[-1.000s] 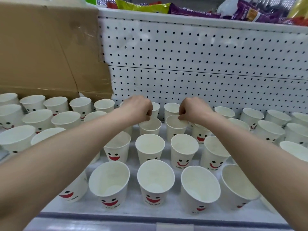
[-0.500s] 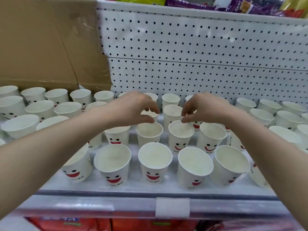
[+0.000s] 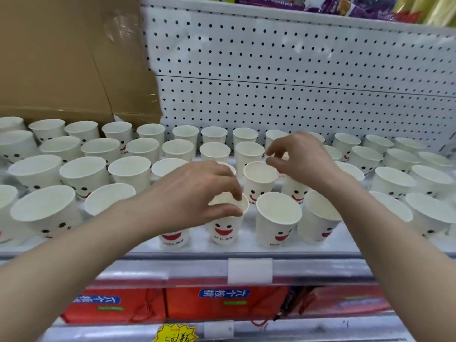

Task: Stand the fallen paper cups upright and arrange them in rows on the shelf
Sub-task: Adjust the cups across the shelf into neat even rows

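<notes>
The shelf (image 3: 246, 245) is white, backed by a perforated pegboard panel (image 3: 296, 70), with a brown cardboard sheet (image 3: 61, 58) leaning against the panel at the back-left corner. The paper cups (image 3: 277, 218) cover it from back edge to front edge in roughly four rows, and all those in view stand mouth up. The left hand (image 3: 197, 193) reaches over the front row near the middle and pinches the rim of the front-row cup (image 3: 225, 230) between thumb and forefinger. The right hand (image 3: 303, 159) hangs over the second row with fingers loosely curled, thumb tip at a cup rim; whether it grips anything cannot be determined, and the cups beneath it are covered. Cups at both ends of the shelf are cut off by the frame. Gaps between cups are narrow; a bare strip runs along the front edge, above a blank label holder (image 3: 249, 270). Red packs (image 3: 222, 304) lie on the level below and are blurred, as are the snack bags (image 3: 345, 6) above.
</notes>
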